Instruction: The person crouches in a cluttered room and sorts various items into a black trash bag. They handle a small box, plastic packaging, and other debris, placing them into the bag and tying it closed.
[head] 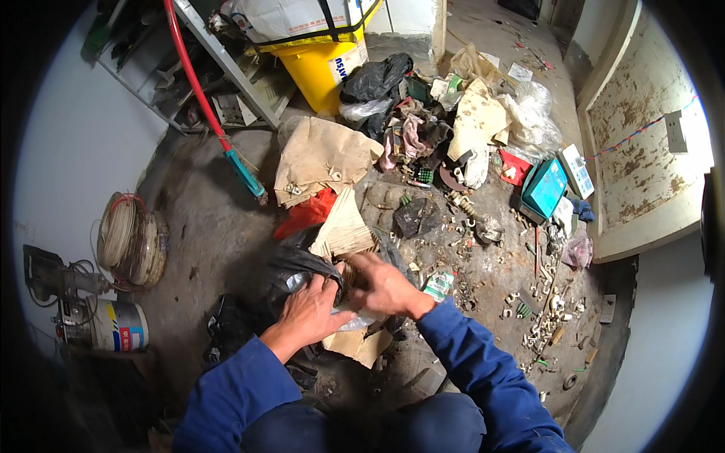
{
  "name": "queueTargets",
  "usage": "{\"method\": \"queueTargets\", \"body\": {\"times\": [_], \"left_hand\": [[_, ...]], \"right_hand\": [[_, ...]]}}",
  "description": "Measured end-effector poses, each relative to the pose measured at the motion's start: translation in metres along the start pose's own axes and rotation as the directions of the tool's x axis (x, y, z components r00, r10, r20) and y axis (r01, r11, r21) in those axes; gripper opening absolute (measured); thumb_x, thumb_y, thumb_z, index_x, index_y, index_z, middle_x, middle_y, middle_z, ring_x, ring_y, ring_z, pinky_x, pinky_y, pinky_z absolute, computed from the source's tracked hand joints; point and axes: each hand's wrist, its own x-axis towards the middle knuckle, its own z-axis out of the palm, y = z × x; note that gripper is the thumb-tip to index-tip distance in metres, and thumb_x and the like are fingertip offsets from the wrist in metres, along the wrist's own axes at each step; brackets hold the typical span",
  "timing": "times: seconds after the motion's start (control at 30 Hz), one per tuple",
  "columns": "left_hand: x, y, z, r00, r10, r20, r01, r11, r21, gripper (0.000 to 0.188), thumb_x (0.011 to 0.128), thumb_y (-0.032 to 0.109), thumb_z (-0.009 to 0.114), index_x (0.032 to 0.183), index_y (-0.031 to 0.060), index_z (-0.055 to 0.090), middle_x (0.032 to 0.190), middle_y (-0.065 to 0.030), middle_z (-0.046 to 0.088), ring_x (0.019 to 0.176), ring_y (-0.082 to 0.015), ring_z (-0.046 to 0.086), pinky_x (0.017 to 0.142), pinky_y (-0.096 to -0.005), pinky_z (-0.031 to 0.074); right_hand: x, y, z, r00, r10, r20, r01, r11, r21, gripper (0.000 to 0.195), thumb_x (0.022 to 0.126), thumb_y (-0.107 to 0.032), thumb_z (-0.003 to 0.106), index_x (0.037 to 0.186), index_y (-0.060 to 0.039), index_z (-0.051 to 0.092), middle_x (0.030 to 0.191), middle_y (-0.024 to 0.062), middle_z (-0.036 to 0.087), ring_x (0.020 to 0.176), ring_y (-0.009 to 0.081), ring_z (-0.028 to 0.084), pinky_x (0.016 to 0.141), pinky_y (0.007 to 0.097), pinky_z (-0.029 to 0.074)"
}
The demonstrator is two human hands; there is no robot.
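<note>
In front of my knees lies a black plastic bag (297, 257), its mouth gathered open. My left hand (308, 311) holds the bag's near rim, the thumb stretched to the right over clear plastic (362, 321). On the right of the mouth, my right hand (388, 286) reaches in, its fingertips partly hidden, so a grip cannot be made out. A piece of corrugated cardboard (342, 226) sticks up from behind the bag's mouth. Below the hands is a torn brown cardboard piece (359, 345). Behind the bag, a red plastic bag (306, 215) touches a flattened cardboard sheet (325, 153).
Mixed rubbish (419, 124) is heaped ahead beside a yellow bucket (308, 68). Small white plastic clips (546, 323) litter the floor at right, near a teal box (544, 189) and a stained door (640, 130). A red hose (195, 73), cable coils (133, 240) and a shelf stand left.
</note>
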Motion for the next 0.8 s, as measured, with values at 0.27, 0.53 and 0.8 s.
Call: {"method": "queueTargets", "body": {"times": [0.27, 0.53, 0.8], "left_hand": [[0.002, -0.024, 0.021, 0.989, 0.116, -0.089, -0.099, 0.98, 0.173, 0.088, 0.084, 0.04, 0.075, 0.151, 0.0002, 0.035, 0.159, -0.0274, 0.026, 0.136, -0.0458, 0.043, 0.109, -0.046, 0.043], [0.001, -0.023, 0.018, 0.99, 0.109, -0.087, -0.097, 0.987, 0.129, 0.086, 0.084, 0.032, 0.076, 0.153, 0.0044, 0.032, 0.156, -0.0254, 0.033, 0.135, -0.0459, 0.044, 0.108, -0.0469, 0.044], [0.005, -0.025, 0.019, 0.998, 0.043, -0.043, -0.038, 0.992, 0.118, 0.091, 0.083, 0.032, 0.075, 0.156, 0.0051, 0.027, 0.153, -0.0259, 0.037, 0.13, -0.0464, 0.048, 0.104, -0.0474, 0.046]], "right_hand": [[-0.006, 0.029, 0.022, 0.957, 0.098, -0.274, -0.214, 0.874, -0.436, 0.025, 0.083, -0.028, 0.064, 0.08, -0.0031, 0.067, 0.073, 0.0222, 0.067, 0.071, 0.0406, 0.068, 0.064, 0.048, 0.056], [-0.009, 0.046, 0.024, 0.922, 0.286, -0.259, -0.354, 0.895, -0.271, 0.027, 0.084, -0.027, 0.064, 0.078, -0.0011, 0.065, 0.079, 0.0257, 0.068, 0.078, 0.0452, 0.067, 0.071, 0.0525, 0.054], [-0.006, 0.063, 0.021, 0.844, 0.508, -0.17, -0.298, 0.708, 0.64, 0.014, 0.083, -0.01, 0.065, 0.084, 0.0038, 0.065, 0.07, 0.0014, 0.061, 0.065, 0.0074, 0.051, 0.059, 0.0272, 0.043]]}}
